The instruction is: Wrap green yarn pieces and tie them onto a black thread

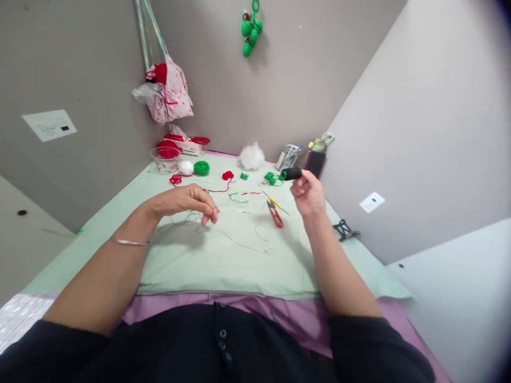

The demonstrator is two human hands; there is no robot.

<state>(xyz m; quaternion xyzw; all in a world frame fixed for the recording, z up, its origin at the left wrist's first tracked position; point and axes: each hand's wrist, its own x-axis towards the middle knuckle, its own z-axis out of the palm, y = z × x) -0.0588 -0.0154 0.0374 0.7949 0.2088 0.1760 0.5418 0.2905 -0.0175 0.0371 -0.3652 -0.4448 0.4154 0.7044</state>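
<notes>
My left hand [191, 202] hovers over the left middle of the table, its thumb and fingertips pinched together. A thin dark thread [235, 242] shows at these fingertips and trails in loose loops across the green cloth. Raised at the right, my right hand [309, 194] grips a spool of black thread [293, 173] between thumb and fingers. The spool lies nearly level, with a green end pointing left. Below and between the hands are orange-handled thread snips [275, 214], a yellow-handled hook [275, 199] and a small needle-like piece [243, 211].
Green yarn [202, 168], white yarn [186, 167], red crochet pieces [228, 175], green crochet pieces [270, 178] and white stuffing [252, 157] lie towards the back. A clear tub [165, 159] stands back left; a pen cup [289, 156] and dark phone [315, 163] stand back right.
</notes>
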